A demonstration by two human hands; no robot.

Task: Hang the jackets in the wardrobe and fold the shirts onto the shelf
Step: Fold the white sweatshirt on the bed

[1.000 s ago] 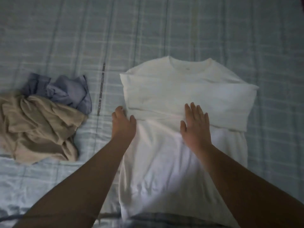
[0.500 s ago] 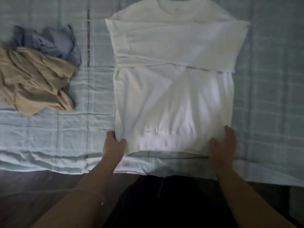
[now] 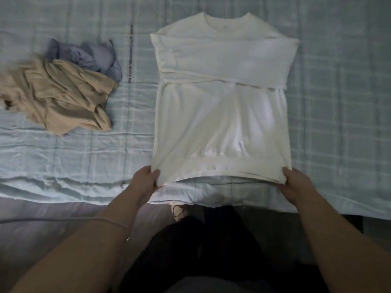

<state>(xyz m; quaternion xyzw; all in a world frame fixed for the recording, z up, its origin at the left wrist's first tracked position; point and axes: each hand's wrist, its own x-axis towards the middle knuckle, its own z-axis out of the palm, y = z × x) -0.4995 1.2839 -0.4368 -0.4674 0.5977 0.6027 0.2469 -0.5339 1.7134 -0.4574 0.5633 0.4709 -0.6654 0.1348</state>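
Dim room, and the beige garment (image 3: 57, 98) far off to the left of the left hand runs out of frame, half covering a crumpled lavender one (image 3: 93, 58). Left hand (image 3: 143, 181) pinches the near left hem corner of the white shirt (image 3: 222, 106), fingers closed on fabric. Right hand (image 3: 296, 183) clamps the opposite corner. The shirt lies on the bed (image 3: 338, 102) just beyond both hands, sleeves folded across.

One white long-sleeved cotton shirt (image 3: 222, 106), one crumpled beige garment (image 3: 61, 96), one crumpled lavender-blue garment (image 3: 88, 55), two bare hands, one pale blue checked bedsheet (image 3: 338, 102).
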